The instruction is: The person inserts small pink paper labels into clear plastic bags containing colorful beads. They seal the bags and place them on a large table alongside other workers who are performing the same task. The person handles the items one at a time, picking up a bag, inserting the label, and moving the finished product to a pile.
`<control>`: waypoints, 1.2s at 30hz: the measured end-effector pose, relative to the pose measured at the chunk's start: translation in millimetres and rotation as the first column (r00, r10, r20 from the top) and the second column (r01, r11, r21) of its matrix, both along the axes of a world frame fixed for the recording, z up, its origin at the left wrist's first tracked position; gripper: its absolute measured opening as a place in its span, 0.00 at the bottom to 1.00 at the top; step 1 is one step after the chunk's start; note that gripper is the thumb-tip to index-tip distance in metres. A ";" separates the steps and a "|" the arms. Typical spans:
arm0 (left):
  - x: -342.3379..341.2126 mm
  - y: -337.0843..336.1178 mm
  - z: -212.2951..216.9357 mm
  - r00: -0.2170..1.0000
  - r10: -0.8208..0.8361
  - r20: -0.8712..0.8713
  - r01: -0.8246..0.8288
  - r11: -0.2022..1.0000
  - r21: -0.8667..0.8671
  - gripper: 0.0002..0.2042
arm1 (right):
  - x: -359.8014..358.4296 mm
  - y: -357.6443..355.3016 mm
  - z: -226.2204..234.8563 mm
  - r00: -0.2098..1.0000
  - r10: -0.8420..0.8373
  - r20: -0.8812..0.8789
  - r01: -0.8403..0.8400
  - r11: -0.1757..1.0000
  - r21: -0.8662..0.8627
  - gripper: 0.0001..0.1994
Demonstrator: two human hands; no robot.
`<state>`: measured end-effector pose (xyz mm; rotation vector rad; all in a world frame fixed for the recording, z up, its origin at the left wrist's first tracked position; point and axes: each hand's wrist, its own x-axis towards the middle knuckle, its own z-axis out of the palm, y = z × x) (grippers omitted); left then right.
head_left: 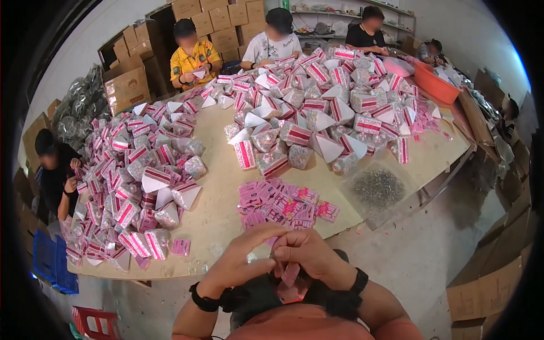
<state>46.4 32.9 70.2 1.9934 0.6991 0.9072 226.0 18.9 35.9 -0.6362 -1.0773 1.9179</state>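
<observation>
My right hand [309, 253] is closed in a pinch in front of my body, just off the table's near edge. A small pink card [290, 275] hangs below its fingertips. My left hand [245, 256] meets it from the side, fingers curved and thumb reaching toward the card. What the left fingertips pinch is hidden between the hands. Just beyond both hands lies a loose pile of pink printed cards [283, 203]. To their right, a clear shallow tray [347, 187] holds many small dark metal pieces [378, 188], too small to name surely.
Wedge-shaped packages [326, 147] in pink, white and red heap over the far table [221, 170], with another heap [141, 181] at left. Several people sit around it. An orange basin [436, 85] stands at far right. Cartons [487, 289], a blue crate [54, 263] and a red stool [96, 323] surround it.
</observation>
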 end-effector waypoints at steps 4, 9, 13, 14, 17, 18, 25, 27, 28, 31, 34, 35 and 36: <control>-2.9 -2.2 3.1 0.985 -0.159 -0.070 0.153 0.985 -0.085 0.24 | -4.9 -2.4 -8.1 1.000 -0.003 -0.030 0.001 0.998 -0.067 0.07; -9.0 -12.7 -8.6 0.986 0.012 -0.166 -0.006 0.999 0.038 0.22 | -6.4 -4.4 -16.1 0.999 0.019 -0.035 -0.023 0.991 -0.128 0.07; -9.6 -25.4 -1.0 0.966 0.169 -0.197 -0.135 0.975 0.177 0.17 | -6.8 -2.9 -17.9 0.999 0.037 -0.033 -0.041 0.990 -0.135 0.06; -7.0 -25.7 -3.4 0.963 0.201 -0.181 -0.160 0.962 0.219 0.14 | -3.9 -3.0 -16.7 0.999 0.037 0.003 -0.036 0.990 -0.133 0.06; -13.4 -24.9 -12.2 0.913 0.276 -0.299 -0.161 0.920 0.358 0.09 | -6.9 -3.4 -15.2 0.996 0.038 0.075 -0.026 0.988 -0.154 0.06; -9.2 -26.2 -8.1 0.932 0.267 -0.246 -0.146 0.895 0.421 0.06 | -8.3 -4.5 -13.6 0.995 0.059 0.086 -0.045 0.987 -0.154 0.06; -0.2 -26.1 -19.3 0.889 0.365 -0.276 -0.224 0.873 0.434 0.05 | -21.1 -4.8 -15.1 0.963 -0.177 0.202 0.131 0.967 0.220 0.10; 0.1 -26.5 -21.9 0.894 0.373 -0.247 -0.248 0.873 0.420 0.06 | -20.8 -10.3 -0.2 0.973 -0.049 0.225 0.041 0.998 0.043 0.13; 0.8 -25.1 -24.3 0.906 0.356 -0.230 -0.260 0.895 0.362 0.05 | -21.6 -7.8 -4.5 0.961 -0.101 0.259 0.063 0.986 0.152 0.13; -10.5 -19.9 -40.9 0.924 0.336 -0.182 -0.321 0.941 0.106 0.04 | -23.6 -8.5 -11.7 0.909 -0.188 0.372 0.052 0.936 0.348 0.13; -16.7 -12.7 -58.1 0.932 0.340 -0.129 -0.361 0.908 -0.213 0.07 | -21.6 -16.7 1.1 0.829 -0.287 0.479 0.065 0.902 0.427 0.12; -14.5 -13.1 -54.3 0.937 0.336 -0.101 -0.350 0.883 -0.311 0.08 | -25.9 -16.9 -7.6 0.790 -0.364 0.494 0.078 0.858 0.508 0.11; -12.3 -14.4 -48.3 0.939 0.335 -0.074 -0.335 0.850 -0.406 0.08 | -30.2 -16.4 -14.9 0.746 -0.439 0.500 0.083 0.807 0.585 0.10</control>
